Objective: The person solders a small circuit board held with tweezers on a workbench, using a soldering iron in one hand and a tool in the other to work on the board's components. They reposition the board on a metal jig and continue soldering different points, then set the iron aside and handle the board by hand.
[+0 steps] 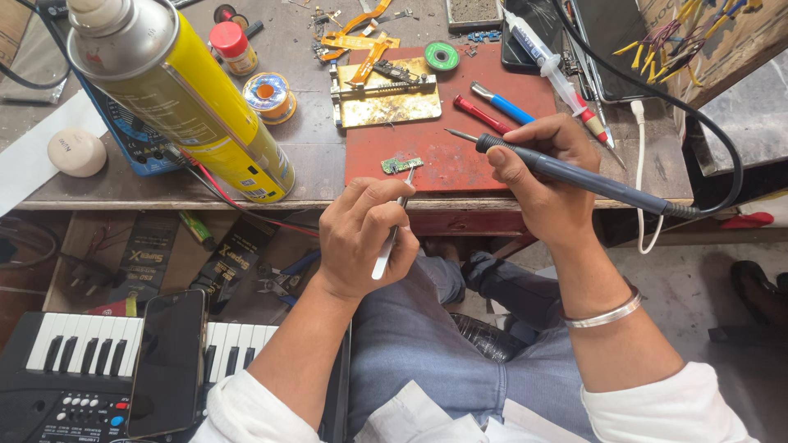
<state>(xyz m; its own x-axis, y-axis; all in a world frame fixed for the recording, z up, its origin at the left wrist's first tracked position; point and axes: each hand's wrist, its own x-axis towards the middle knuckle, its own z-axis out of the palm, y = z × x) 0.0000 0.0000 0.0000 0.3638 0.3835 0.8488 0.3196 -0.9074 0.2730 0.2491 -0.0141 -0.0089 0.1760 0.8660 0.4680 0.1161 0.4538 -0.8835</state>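
The small green circuit board (401,165) lies flat on the red mat (492,164), near the mat's front left corner, with its long axis running roughly left to right, tilted a little upward at its right end. Just beside the board's right end sit the tips of the tweezers (391,236), which slant down and back from the board toward the person. The left hand (361,238) is clenched around those tweezers, fingers (373,201) curled over the shaft, and it hangs just in front of the board, past the worktop's (107,193) front edge. So the left hand is the nearer one, and the board lies straight ahead of it, slightly to the left of the tweezer tips.

To the right of the board, the soldering iron (574,174) points its metal tip leftward and a little away; the tip stands apart from the board, above and to its right over the mat. The right hand (546,176) grips the iron's dark handle like a pen, and its cord trails off to the right.

Behind the board on the mat rests a brass-coloured holding fixture (386,100). Well to the board's left a yellow spray can (185,98) rises large toward the camera.
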